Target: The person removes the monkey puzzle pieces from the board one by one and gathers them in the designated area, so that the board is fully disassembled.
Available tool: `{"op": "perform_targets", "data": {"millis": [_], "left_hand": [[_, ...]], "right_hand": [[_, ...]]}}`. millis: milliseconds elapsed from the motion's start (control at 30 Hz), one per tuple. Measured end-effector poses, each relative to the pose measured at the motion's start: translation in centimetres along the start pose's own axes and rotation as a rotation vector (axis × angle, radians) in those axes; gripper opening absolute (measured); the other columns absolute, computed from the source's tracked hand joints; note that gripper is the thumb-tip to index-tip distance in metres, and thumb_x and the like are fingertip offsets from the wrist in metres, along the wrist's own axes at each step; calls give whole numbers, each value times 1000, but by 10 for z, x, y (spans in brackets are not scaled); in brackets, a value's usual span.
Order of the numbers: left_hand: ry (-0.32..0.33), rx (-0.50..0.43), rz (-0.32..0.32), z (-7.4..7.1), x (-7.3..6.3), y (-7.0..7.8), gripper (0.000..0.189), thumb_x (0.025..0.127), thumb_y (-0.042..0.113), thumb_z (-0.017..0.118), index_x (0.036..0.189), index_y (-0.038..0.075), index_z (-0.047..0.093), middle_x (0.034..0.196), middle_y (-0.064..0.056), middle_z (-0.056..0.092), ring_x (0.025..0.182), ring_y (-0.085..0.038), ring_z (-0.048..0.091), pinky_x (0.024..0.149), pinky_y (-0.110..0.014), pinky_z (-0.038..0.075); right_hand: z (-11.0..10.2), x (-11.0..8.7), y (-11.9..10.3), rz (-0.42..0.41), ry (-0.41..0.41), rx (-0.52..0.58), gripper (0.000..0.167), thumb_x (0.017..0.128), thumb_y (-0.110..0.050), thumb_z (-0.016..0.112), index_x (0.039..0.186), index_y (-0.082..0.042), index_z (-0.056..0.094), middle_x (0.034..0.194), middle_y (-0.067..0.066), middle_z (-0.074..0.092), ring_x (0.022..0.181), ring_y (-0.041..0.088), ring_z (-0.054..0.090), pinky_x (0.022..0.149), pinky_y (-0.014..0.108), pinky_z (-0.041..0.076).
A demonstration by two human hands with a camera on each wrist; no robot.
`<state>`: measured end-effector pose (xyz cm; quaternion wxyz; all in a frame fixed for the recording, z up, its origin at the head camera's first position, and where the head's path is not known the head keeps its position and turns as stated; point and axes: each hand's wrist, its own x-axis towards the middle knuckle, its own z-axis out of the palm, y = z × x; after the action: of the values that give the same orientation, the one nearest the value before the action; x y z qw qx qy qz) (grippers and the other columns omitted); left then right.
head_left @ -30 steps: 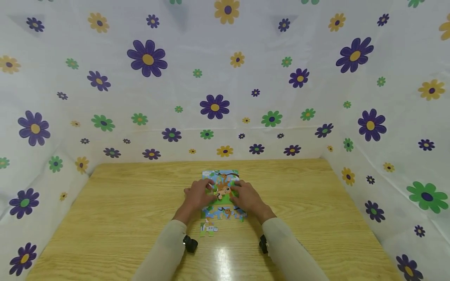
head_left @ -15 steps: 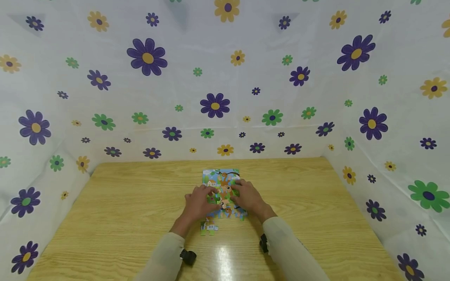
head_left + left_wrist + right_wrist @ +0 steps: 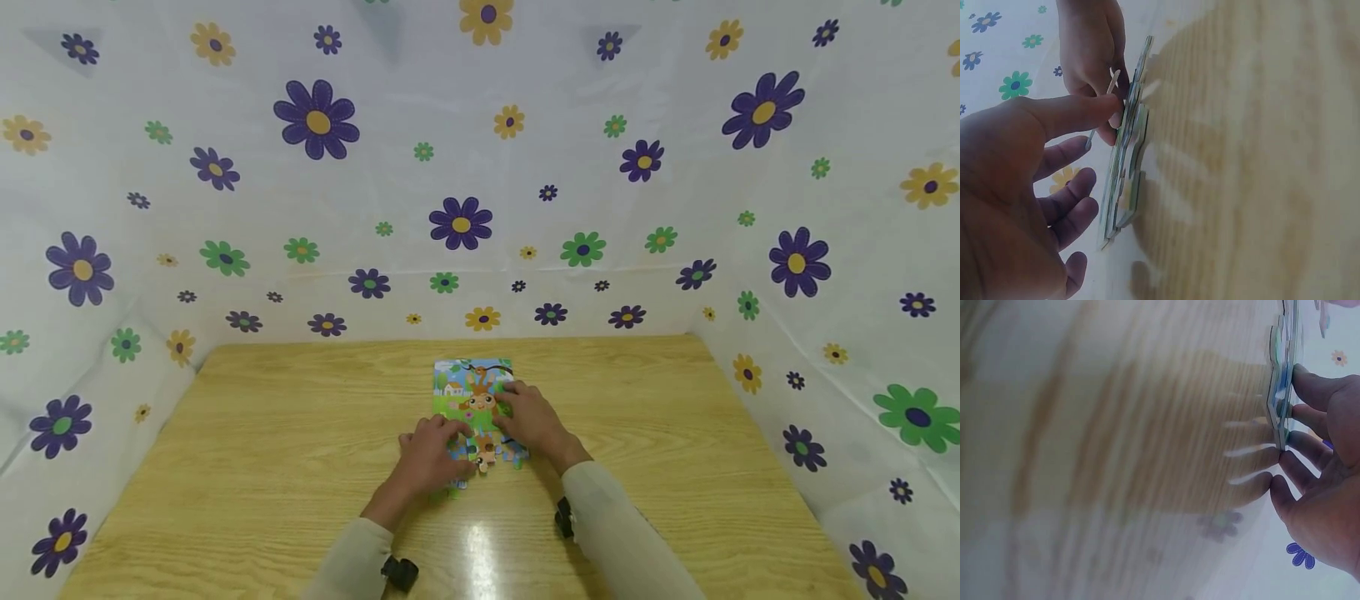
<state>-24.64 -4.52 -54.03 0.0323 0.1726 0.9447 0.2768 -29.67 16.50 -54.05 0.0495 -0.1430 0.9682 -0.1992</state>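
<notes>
A monkey jigsaw puzzle (image 3: 453, 404) lies on the table, with a house and grass in its picture. Between thumb and index finger my left hand (image 3: 429, 454) pinches a puzzle piece (image 3: 483, 458), held over the near part of the puzzle. In the left wrist view this piece (image 3: 1112, 82) appears edge-on, raised off the pieces below. My right hand (image 3: 531, 419) rests at the puzzle's right edge; in the right wrist view its fingers (image 3: 1310, 450) are spread along that edge. More pieces (image 3: 516, 452) lie along the near side, partly covered by the left hand.
The wooden table (image 3: 300, 417) surrounds the puzzle. A white cloth (image 3: 405, 183) printed with flowers stands behind and along both sides. Each wrist carries a small black camera (image 3: 401, 572).
My left hand has moved toward me with the pinched piece, from the middle of the puzzle to its near edge, uncovering the house and grass. My right hand has stayed in place.
</notes>
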Motion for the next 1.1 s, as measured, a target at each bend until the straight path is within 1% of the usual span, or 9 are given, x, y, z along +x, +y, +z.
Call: {"op": "perform_targets", "data": {"millis": [133,233,333,500,700,800,933,1100], "left_hand": [[-31,6,9,1,-4,2,39,74,44,80,107,30,65,102,2,57,99,-20,47,83,-53,30],[-56,6,22,3,-9,3,39,74,42,80,107,29,66,104,2,55,98,-20,44,80,-49,27],[-66,9,31,3,-14,6,38,72,41,80,105,28,66,105,2,54,99,-20,43,78,-48,27],[-69,48,34,2,-20,12,36,69,38,82,100,28,66,106,1,54,101,-22,44,76,-47,29],[-103,64,29,2,-28,16,33,71,33,80,99,25,65,102,1,51,99,-22,41,74,-46,28],[-110,61,38,2,-30,17,32,71,32,80,98,24,65,101,2,50,98,-21,40,72,-44,26],[-114,83,38,3,-32,16,33,70,34,80,98,24,66,101,2,48,97,-20,39,71,-43,26],[-118,99,31,3,-32,16,36,70,35,80,100,23,65,104,1,49,99,-22,39,73,-45,28]], "right_hand": [[0,0,0,-1,0,10,49,94,-33,63,137,-11,55,148,10,42,135,38,41,107,50,39],[0,-1,1,0,1,13,49,94,-33,64,137,-11,56,148,10,42,134,38,41,107,50,39],[-1,0,1,0,2,14,48,93,-32,64,136,-11,56,148,10,43,134,38,42,108,50,38],[0,2,2,1,4,4,48,93,-33,64,136,-12,56,148,10,43,134,37,42,108,50,38],[1,1,4,-5,14,12,49,93,-34,65,135,-12,57,148,10,43,134,38,42,107,50,39],[1,0,4,-16,29,19,47,92,-33,66,134,-11,58,146,11,45,132,38,44,105,50,40],[1,-1,3,-28,42,32,46,92,-31,66,132,-9,59,145,12,45,131,39,45,105,50,41],[1,-1,2,-27,47,32,46,92,-30,67,132,-9,59,146,12,45,131,38,45,106,49,40]]}}
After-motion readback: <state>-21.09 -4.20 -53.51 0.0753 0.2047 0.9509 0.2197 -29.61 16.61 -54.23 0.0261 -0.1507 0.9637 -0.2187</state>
